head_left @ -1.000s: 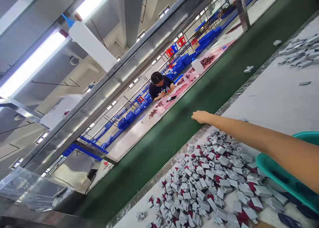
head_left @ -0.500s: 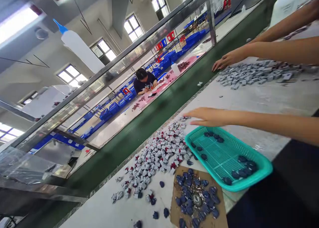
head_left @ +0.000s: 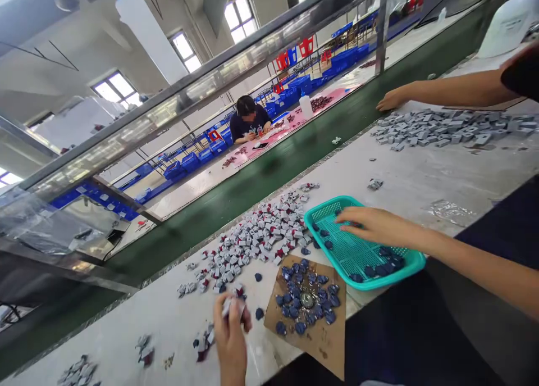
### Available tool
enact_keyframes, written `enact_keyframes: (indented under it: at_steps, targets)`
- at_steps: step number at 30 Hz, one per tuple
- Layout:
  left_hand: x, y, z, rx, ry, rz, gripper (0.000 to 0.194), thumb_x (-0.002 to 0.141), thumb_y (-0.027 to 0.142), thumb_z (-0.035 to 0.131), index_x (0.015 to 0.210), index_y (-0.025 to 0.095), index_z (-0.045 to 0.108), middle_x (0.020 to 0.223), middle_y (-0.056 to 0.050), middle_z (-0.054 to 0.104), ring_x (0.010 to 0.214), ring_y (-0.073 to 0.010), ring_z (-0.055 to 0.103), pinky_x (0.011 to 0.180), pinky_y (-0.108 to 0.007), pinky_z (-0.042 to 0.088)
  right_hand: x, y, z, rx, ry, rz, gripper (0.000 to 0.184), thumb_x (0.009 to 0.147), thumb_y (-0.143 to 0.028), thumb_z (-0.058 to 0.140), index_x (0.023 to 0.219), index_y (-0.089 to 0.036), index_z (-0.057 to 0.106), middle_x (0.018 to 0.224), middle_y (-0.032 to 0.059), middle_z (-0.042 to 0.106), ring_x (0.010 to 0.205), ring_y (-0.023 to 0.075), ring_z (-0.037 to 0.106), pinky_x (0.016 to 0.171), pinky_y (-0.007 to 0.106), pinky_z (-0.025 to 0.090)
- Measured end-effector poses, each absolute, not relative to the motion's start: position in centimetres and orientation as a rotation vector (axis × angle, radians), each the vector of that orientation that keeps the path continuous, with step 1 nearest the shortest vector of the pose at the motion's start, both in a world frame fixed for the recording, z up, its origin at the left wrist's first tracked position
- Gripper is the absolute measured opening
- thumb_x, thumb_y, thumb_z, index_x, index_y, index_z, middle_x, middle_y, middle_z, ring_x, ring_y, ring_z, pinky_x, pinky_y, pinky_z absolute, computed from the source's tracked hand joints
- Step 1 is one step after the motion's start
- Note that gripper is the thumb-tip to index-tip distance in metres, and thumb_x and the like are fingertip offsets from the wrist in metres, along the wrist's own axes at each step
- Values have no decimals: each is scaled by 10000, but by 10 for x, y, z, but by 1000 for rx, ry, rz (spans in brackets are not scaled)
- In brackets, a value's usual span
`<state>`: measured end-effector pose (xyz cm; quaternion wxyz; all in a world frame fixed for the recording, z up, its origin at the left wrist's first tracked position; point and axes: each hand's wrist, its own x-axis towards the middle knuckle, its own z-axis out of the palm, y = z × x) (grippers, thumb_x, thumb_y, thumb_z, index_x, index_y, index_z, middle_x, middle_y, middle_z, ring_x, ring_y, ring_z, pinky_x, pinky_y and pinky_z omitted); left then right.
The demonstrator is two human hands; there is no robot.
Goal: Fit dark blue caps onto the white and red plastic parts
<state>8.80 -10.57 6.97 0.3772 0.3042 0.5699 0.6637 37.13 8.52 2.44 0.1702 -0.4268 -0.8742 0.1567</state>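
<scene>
My left hand (head_left: 229,335) is shut on a small grey-and-red piece (head_left: 231,306) at the near end of a scattered heap of such pieces (head_left: 256,240). My right hand (head_left: 379,226) is open, its fingers spread above a teal mesh basket (head_left: 362,284) holding dark blue pieces (head_left: 381,269). Just left of the basket, a brown cardboard sheet (head_left: 326,346) carries more dark blue pieces (head_left: 303,302) around a round metal item (head_left: 307,300). A co-worker's hand (head_left: 391,100) rests at the edge of a grey pile (head_left: 450,128), farther along the table.
The white worktop (head_left: 404,178) is bordered by a green conveyor belt (head_left: 269,178). Beyond it, a person (head_left: 250,119) works at a pink-covered bench with a white bottle (head_left: 306,106). Crumpled clear plastic (head_left: 448,210) lies on the worktop.
The view has swung, bringing my left hand in at the bottom with a piece in it. My right hand has moved from beside the heap to above the basket.
</scene>
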Motion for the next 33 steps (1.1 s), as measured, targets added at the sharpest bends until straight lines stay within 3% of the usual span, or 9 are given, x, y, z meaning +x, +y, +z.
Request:
enact_keyframes:
  at_steps: [5,12,16,21,27,33]
  targets:
    - [95,-84,14,796,1552,1640,322,795,466,640,885,197,488,545,82,525,416,-58,472,406,-142,313,319,131,-1,-1087,-2863,599,169,894,-278,604,959,-123,618,992,47,624,920,167,598,828,372,514]
    - [58,-138,-49,437,1870,1605,373,768,512,597,908,210,428,535,89,512,411,-66,440,388,-145,333,336,128,-18,-1092,-2796,725,146,839,-142,568,958,-122,649,917,82,605,796,188,577,743,351,466]
    - [51,-135,-58,403,1923,1565,344,773,500,585,909,216,448,522,87,501,415,-77,431,358,-145,309,334,99,8,-1013,-2636,895,263,926,-263,437,1023,-145,651,1022,121,623,891,209,593,693,290,462]
    - [54,-126,-60,382,1993,1578,309,796,492,554,905,223,447,523,89,492,422,-81,428,352,-142,316,290,41,21,-750,-2678,1065,195,947,-282,447,994,-202,618,991,39,650,875,149,609,720,234,472]
    - [55,-131,-61,409,2009,1577,315,790,492,557,913,223,447,527,86,499,415,-85,438,358,-152,325,255,22,-13,-717,-2851,901,125,908,-167,464,957,-173,579,918,59,654,828,211,617,696,297,437]
    - [58,-130,-63,437,2038,1580,288,812,484,529,910,220,468,492,95,462,390,-84,402,361,-156,292,249,19,-27,-643,-2994,669,82,879,-136,526,808,-164,556,815,49,621,739,192,596,636,278,395]
